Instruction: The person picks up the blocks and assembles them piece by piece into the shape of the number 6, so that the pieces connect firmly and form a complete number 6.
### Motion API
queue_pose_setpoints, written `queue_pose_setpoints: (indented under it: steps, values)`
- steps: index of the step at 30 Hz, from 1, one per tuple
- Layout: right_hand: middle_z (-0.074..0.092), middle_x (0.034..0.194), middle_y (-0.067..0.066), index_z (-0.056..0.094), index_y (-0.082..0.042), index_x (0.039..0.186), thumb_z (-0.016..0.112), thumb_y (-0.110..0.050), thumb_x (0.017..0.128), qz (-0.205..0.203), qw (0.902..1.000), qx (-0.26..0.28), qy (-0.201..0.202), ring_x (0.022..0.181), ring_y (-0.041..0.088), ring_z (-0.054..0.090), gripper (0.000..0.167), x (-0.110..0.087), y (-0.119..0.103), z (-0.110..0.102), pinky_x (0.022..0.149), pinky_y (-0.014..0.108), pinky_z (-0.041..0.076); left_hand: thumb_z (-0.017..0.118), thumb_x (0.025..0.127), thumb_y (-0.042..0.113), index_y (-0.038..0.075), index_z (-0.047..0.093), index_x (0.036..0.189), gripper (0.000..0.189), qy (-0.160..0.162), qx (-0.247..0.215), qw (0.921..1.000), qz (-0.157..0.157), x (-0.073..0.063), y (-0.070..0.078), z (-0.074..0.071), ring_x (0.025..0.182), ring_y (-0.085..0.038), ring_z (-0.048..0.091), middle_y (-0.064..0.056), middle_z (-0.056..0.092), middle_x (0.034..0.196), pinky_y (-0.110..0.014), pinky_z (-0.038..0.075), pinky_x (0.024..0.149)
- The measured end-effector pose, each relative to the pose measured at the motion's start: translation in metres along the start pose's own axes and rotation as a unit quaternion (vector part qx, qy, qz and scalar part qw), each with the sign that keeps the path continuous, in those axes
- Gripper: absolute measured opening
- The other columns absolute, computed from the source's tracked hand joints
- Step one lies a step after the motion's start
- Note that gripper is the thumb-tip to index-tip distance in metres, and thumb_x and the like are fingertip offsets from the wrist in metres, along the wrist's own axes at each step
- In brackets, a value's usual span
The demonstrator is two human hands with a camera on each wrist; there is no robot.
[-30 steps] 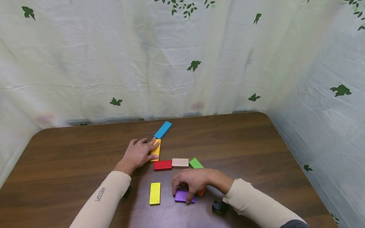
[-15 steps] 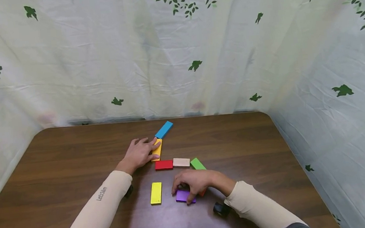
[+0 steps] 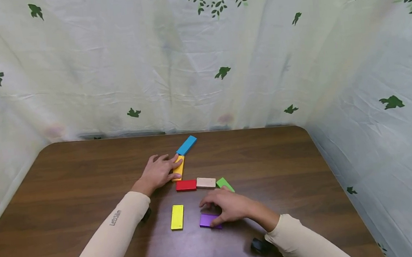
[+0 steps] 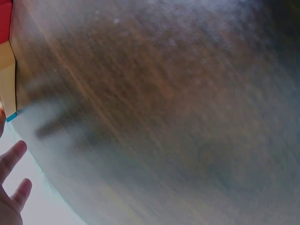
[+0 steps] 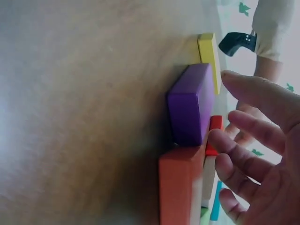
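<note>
The purple block [image 3: 207, 220] lies flat on the worktop [image 3: 85, 175], with my right hand [image 3: 231, 205] poised over it, thumb above its right end. From the right wrist view I read that hand as spread, its fingertips apart from the block and pinching nothing. That same view gives me an orange-red block [image 5: 180, 187] just beside the purple one (the hand covers it on my head view); whether their ends touch, I cannot tell. Left of the purple block, across a gap, lies the yellow block [image 3: 177, 217].

Farther out, the red block [image 3: 186, 185] and the beige block [image 3: 206, 182] run end to end, and the green block [image 3: 225, 184] slants just beside the beige one. Beyond the red block's left end, the amber block [image 3: 179, 170] points away from me. My left hand [image 3: 157, 171] rests on it, fingers spread, thumb and fingertips on its top. The blue block [image 3: 186, 145] angles off from its far end.

Both arms wear pale sleeves [image 3: 105, 235], with a black device [image 3: 261, 246] at the right wrist. Behind the worktop hangs a white curtain [image 3: 112, 71] printed with green birds [image 3: 222, 72].
</note>
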State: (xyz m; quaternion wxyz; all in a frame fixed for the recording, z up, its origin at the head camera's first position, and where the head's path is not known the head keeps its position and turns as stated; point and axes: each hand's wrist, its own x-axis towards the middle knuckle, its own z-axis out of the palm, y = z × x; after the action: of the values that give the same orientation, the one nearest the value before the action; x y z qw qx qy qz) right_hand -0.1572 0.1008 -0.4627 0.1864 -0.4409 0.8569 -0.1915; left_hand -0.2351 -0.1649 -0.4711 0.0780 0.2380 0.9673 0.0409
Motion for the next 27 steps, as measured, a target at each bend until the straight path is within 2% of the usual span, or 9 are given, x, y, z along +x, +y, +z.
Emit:
queue_pose_setpoints:
  steps: [6, 12, 17, 27]
  values:
    - [0.061, 0.098, -0.008, 0.066, -0.019, 0.116, 0.081, -0.037, 0.076, 0.012, 0.9991, -0.010, 0.040, 0.094, 0.004, 0.054, 0.047, -0.007, -0.004, 0.008, 0.084, 0.030, 0.031, 0.063, 0.089, 0.046, 0.017, 0.046, 0.143, 0.064, 0.000, 0.004, 1.0000, -0.004, 0.002, 0.000, 0.001, 0.133, -0.042, 0.038, -0.010, 0.040, 0.150, -0.063, 0.022, 0.107]
    - [0.064, 0.097, -0.012, 0.069, -0.020, 0.109, 0.082, -0.032, 0.076, 0.015, 0.9979, -0.015, 0.061, 0.092, 0.003, 0.053, 0.038, -0.009, -0.006, 0.017, 0.081, 0.032, 0.027, 0.063, 0.088, 0.046, 0.017, 0.046, 0.143, 0.065, -0.002, 0.003, 1.0000, -0.005, 0.002, 0.000, 0.002, 0.133, -0.043, 0.038, -0.010, 0.040, 0.150, -0.064, 0.023, 0.106]
    - [0.065, 0.098, -0.014, 0.070, -0.020, 0.108, 0.081, -0.032, 0.077, 0.019, 0.9972, -0.021, 0.069, 0.091, 0.003, 0.053, 0.034, -0.009, -0.008, 0.019, 0.080, 0.033, 0.026, 0.063, 0.089, 0.046, 0.017, 0.046, 0.143, 0.064, 0.000, -0.001, 1.0000, -0.008, 0.001, 0.000, 0.001, 0.134, -0.042, 0.037, -0.009, 0.040, 0.150, -0.063, 0.022, 0.107]
    - [0.066, 0.095, -0.016, 0.072, -0.022, 0.105, 0.082, -0.032, 0.076, 0.055, 0.9964, -0.014, 0.063, 0.089, 0.002, 0.052, 0.032, -0.009, -0.012, 0.019, 0.077, 0.031, 0.026, 0.063, 0.089, 0.046, 0.017, 0.045, 0.144, 0.064, -0.008, -0.006, 0.9999, -0.012, 0.001, 0.001, 0.001, 0.135, -0.042, 0.036, -0.009, 0.039, 0.150, -0.063, 0.020, 0.108]
